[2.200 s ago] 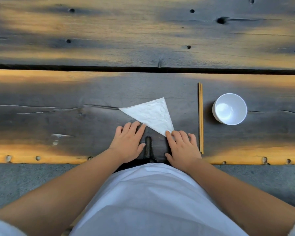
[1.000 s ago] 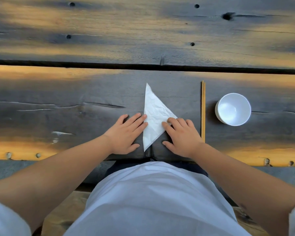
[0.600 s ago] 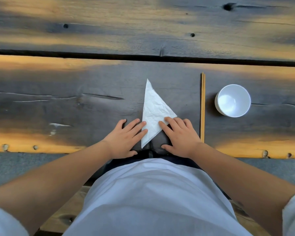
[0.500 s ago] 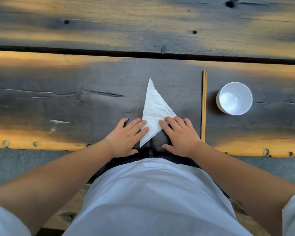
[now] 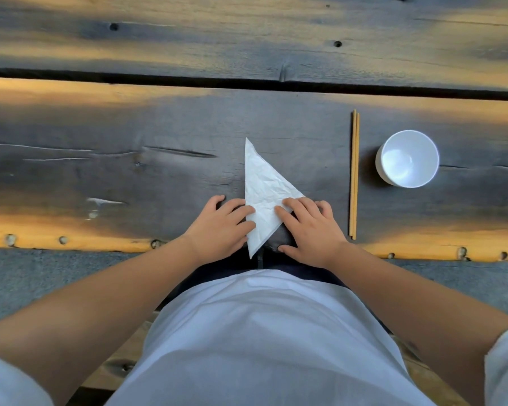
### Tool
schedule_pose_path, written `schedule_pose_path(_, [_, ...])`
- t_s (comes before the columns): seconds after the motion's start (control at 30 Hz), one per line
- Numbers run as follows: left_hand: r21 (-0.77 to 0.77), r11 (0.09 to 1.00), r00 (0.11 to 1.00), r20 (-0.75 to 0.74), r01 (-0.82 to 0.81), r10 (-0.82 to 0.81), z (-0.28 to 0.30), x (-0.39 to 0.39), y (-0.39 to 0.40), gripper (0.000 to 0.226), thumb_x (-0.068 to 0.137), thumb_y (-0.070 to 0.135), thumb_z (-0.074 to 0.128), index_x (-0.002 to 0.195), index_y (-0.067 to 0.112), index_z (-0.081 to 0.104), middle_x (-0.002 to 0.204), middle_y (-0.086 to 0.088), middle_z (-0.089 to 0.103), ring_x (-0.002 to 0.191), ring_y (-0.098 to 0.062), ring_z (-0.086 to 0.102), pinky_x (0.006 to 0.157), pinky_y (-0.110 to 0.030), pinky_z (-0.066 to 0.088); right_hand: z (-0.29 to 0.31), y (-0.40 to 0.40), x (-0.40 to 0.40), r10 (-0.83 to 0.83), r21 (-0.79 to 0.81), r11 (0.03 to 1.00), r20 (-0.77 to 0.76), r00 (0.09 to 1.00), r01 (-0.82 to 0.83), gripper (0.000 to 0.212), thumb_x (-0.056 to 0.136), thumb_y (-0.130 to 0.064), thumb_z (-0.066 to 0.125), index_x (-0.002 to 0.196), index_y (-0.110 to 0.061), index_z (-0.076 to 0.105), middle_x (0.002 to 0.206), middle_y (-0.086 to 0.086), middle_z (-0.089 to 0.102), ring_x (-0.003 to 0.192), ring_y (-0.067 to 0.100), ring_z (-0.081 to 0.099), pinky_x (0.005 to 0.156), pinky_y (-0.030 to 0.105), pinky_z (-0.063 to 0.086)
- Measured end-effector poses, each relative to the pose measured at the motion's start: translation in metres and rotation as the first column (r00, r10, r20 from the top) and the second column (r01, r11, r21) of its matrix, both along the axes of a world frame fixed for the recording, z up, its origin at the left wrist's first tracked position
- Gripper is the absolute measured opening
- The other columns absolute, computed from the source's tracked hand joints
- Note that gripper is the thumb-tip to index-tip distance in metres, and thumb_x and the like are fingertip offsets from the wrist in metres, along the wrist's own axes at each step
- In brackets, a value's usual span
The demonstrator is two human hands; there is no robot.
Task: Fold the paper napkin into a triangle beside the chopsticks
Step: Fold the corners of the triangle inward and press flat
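Observation:
A white paper napkin (image 5: 261, 189) lies folded as a narrow triangle on the dark wooden table (image 5: 129, 177), its long tip pointing away from me. My left hand (image 5: 222, 227) rests flat, fingertips on the napkin's left edge. My right hand (image 5: 308, 230) lies flat with its fingers pressing the napkin's right corner. A pair of wooden chopsticks (image 5: 354, 174) lies straight, a hand's width to the right of the napkin. The napkin's near tip reaches the table's front edge.
A white empty bowl (image 5: 408, 158) stands right of the chopsticks. A dark gap (image 5: 159, 79) runs across the table between two planks. The table's front edge (image 5: 71, 244) is pale wood with knots; my white shirt fills the bottom of the view.
The napkin went from a wide triangle to a narrower one with its tip pointing away. Over the last second both hands stayed flat on it, hardly moving.

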State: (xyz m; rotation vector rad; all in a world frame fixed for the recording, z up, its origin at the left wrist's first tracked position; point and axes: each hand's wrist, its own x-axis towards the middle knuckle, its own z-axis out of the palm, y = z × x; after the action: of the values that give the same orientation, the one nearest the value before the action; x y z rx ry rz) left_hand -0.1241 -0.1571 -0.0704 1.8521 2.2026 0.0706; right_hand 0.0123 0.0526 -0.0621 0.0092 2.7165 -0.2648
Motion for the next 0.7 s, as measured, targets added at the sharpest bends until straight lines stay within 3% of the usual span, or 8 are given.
schedule_pose_path(0.13, [-0.146, 0.989, 1.000, 0.018, 0.003, -0.001, 0.001, -0.006, 0.007, 0.064, 0.065, 0.057, 0.065, 0.116, 0.021, 0.056, 0.142, -0.010, 0.047, 0.131, -0.033, 0.041, 0.099, -0.056, 0.032, 0.000, 0.000, -0.001, -0.009, -0.006, 1.000, -0.001, 1.000, 0.009, 0.085, 0.067, -0.063, 0.065, 0.137, -0.021, 0.042, 0.140, 0.004, 0.043, 0.126, 0.027, 0.038, 0.096, 0.046, 0.027])
schedule_pose_path(0.2, [-0.206, 0.977, 0.999, 0.011, 0.054, -0.053, 0.002, -0.005, 0.010, 0.074, 0.060, 0.059, 0.069, 0.121, 0.020, 0.052, 0.145, -0.012, 0.042, 0.133, -0.035, 0.037, 0.100, -0.059, 0.031, 0.000, 0.000, -0.001, -0.004, -0.004, 1.000, 0.001, 1.000, 0.004, 0.085, 0.068, -0.063, 0.065, 0.138, -0.021, 0.041, 0.141, 0.004, 0.043, 0.127, 0.027, 0.038, 0.096, 0.046, 0.026])
schedule_pose_path(0.3, [-0.189, 0.979, 0.997, 0.001, 0.074, -0.075, -0.001, 0.000, 0.008, 0.059, 0.066, 0.050, 0.071, 0.113, 0.020, 0.053, 0.136, -0.010, 0.049, 0.128, -0.033, 0.043, 0.100, -0.058, 0.034, -0.002, 0.001, 0.000, 0.001, -0.006, 1.000, 0.006, 1.000, -0.001, 0.086, 0.068, -0.063, 0.064, 0.139, -0.021, 0.041, 0.142, 0.004, 0.042, 0.127, 0.027, 0.038, 0.096, 0.045, 0.025])
schedule_pose_path(0.43, [0.016, 0.999, 0.997, 0.068, -0.030, 0.028, -0.005, 0.008, -0.002, 0.011, 0.083, 0.034, 0.056, 0.086, 0.024, 0.060, 0.112, -0.001, 0.062, 0.112, -0.026, 0.055, 0.094, -0.048, 0.039, -0.003, 0.001, 0.000, 0.005, -0.014, 1.000, -0.007, 1.000, -0.006, 0.086, 0.069, -0.063, 0.064, 0.139, -0.020, 0.040, 0.141, 0.004, 0.041, 0.127, 0.026, 0.038, 0.096, 0.045, 0.025])
schedule_pose_path(0.5, [0.038, 0.990, 0.978, 0.160, -0.138, 0.131, -0.004, 0.007, -0.003, 0.014, 0.088, 0.033, 0.051, 0.083, 0.027, 0.062, 0.105, 0.005, 0.061, 0.106, -0.020, 0.056, 0.092, -0.043, 0.037, -0.003, 0.002, 0.000, -0.010, -0.026, 1.000, -0.019, 1.000, 0.010, 0.089, 0.069, -0.062, 0.065, 0.141, -0.018, 0.037, 0.141, 0.004, 0.042, 0.126, 0.026, 0.038, 0.096, 0.045, 0.025])
schedule_pose_path(0.6, [0.014, 0.929, 0.866, 0.368, -0.370, 0.339, 0.001, 0.004, 0.002, 0.014, 0.091, 0.034, 0.050, 0.088, 0.026, 0.063, 0.103, 0.012, 0.059, 0.107, -0.012, 0.051, 0.093, -0.041, 0.035, 0.000, 0.003, -0.001, -0.072, -0.053, 0.996, -0.050, 0.996, 0.069, 0.092, 0.070, -0.061, 0.066, 0.143, -0.015, 0.034, 0.141, 0.004, 0.043, 0.125, 0.026, 0.040, 0.098, 0.043, 0.025])
schedule_pose_path(0.7, [-0.017, 0.838, 0.699, 0.543, -0.545, 0.466, 0.008, 0.000, 0.013, 0.010, 0.092, 0.029, 0.053, 0.091, 0.021, 0.060, 0.094, 0.011, 0.061, 0.095, -0.011, 0.053, 0.091, -0.041, 0.038, 0.001, 0.004, -0.007, -0.145, -0.106, 0.985, -0.075, 0.986, 0.137, 0.081, 0.072, -0.057, 0.068, 0.139, -0.019, 0.043, 0.138, 0.002, 0.046, 0.125, 0.024, 0.040, 0.096, 0.041, 0.023])
